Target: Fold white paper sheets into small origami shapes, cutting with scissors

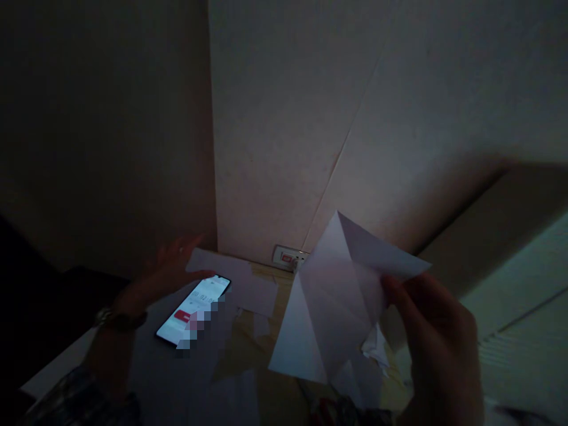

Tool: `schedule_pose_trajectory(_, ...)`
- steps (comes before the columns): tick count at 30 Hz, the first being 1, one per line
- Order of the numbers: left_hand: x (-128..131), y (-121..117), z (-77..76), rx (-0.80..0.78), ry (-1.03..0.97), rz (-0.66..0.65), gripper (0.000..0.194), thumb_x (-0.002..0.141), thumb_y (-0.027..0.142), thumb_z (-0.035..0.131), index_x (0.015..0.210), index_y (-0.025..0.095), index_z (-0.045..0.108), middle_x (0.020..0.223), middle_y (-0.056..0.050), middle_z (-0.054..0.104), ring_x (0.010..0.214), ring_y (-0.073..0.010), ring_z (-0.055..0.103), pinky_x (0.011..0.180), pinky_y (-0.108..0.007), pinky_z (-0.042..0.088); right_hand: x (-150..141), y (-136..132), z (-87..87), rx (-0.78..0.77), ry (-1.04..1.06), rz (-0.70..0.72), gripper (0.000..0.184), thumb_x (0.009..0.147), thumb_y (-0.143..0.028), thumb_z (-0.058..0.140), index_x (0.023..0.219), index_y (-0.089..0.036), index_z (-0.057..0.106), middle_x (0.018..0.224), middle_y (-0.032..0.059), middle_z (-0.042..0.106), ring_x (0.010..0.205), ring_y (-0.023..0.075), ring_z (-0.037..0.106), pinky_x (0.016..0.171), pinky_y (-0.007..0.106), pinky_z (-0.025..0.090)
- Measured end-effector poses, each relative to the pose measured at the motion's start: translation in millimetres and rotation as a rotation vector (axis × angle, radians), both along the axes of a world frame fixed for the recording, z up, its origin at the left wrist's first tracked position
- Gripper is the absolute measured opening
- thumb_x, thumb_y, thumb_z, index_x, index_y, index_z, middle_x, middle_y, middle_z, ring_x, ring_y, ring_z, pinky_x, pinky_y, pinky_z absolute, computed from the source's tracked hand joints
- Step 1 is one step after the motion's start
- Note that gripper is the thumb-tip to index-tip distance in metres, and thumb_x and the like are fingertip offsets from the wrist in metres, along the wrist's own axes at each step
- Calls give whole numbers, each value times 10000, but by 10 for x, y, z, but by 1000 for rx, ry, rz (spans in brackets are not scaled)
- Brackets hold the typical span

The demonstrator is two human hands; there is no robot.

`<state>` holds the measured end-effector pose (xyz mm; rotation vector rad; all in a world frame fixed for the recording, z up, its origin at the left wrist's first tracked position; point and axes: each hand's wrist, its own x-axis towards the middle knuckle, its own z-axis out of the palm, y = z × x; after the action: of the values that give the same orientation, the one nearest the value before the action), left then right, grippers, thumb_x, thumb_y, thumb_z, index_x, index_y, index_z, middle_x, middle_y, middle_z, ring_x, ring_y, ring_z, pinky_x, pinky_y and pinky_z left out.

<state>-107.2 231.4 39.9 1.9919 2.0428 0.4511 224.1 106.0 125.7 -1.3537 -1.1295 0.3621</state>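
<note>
Paper [319, 313], creased and held above the table [273, 387], sits pinched in my right hand [439, 325], seemingly between folds, while my left hand [164, 269], fingers spread open beside the lit phone [206, 291], would probably have to steady it for another crease

pixel blocks [202, 322] mask the lower right of a lit phone [190, 305], while the fingers of the left hand [164, 269] blur into the gloom beside it. a folded sheet of paper [328, 307] hides part of the wall socket plate [284, 257] and some fingertips of the right hand [439, 331], whose wrist is cut off by the bottom edge, near a dark, red-marked object [326, 408] too dim to identify.
</note>
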Motion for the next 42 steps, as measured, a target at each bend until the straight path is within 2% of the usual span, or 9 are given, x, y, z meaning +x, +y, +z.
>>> schedule_pose_trajectory(2,180,-184,266,87,-257,-175,734,798,521,550,1440,206,385,1510,-97,406,1332,-359,402,1049,-467,386,9,21,-1,-26,-32,51,202,784,-343,710,959,-244,734,866,23,749,764,195,678,626,253,518)
schedule_pose_trajectory(6,718,-611,677,-76,-831,-499,568,810,503,573,1318,251,543,1359,-92,593,1167,-298,585,950,-403,488,-14,67,-6,-52,-45,186,169,808,-351,686,922,-230,722,789,20,731,681,184,660,572,246,501)
schedule_pose_trajectory(10,1106,-789,829,-186,-1054,-496,453,759,423,648,1157,208,667,1107,-81,735,993,-273,676,828,-350,543,-35,100,-37,-67,-29,277,165,845,-369,646,923,-240,711,719,12,696,649,182,648,550,248,495)
schedule_pose_trajectory(14,1172,-755,808,-225,-1123,-425,370,757,365,656,1084,199,705,909,-47,773,862,-248,707,760,-326,555,-41,121,-53,-75,1,315,194,848,-364,646,988,-246,708,758,20,707,653,179,643,577,266,508)
schedule_pose_trajectory(21,1070,-663,789,-166,-1063,-422,299,741,374,676,994,233,752,832,-29,771,833,-259,702,707,-312,557,-99,181,-24,-59,139,373,188,814,-345,668,966,-235,675,720,-3,707,613,150,646,545,229,501)
schedule_pose_trajectory(25,998,-644,849,-172,-970,-421,245,737,381,678,931,266,774,888,-37,774,904,-285,693,797,-365,560,-150,193,3,-65,162,391,238,832,-315,645,1060,-250,625,646,-44,655,581,124,613,547,207,492)
schedule_pose_trajectory(28,957,-692,896,-271,-1016,-523,237,751,392,656,944,313,769,1034,-22,762,988,-278,675,872,-368,533,-184,186,7,-89,133,451,290,847,-281,616,1135,-250,602,642,-44,641,586,124,615,558,211,496)
schedule_pose_trajectory(38,775,-675,736,-440,-959,-734,618,635,443,791,1225,351,634,1340,-28,611,1204,-311,554,1004,-410,450,-306,171,-28,-147,116,520,296,838,-229,612,1132,-262,599,798,9,719,696,166,674,574,238,517)
schedule_pose_trajectory(42,753,-641,677,-388,-983,-802,676,650,582,756,1258,332,600,1284,-56,641,1170,-309,579,959,-391,474,-347,174,-27,-151,95,524,274,855,-256,607,1128,-257,589,775,8,721,683,169,676,559,237,503)
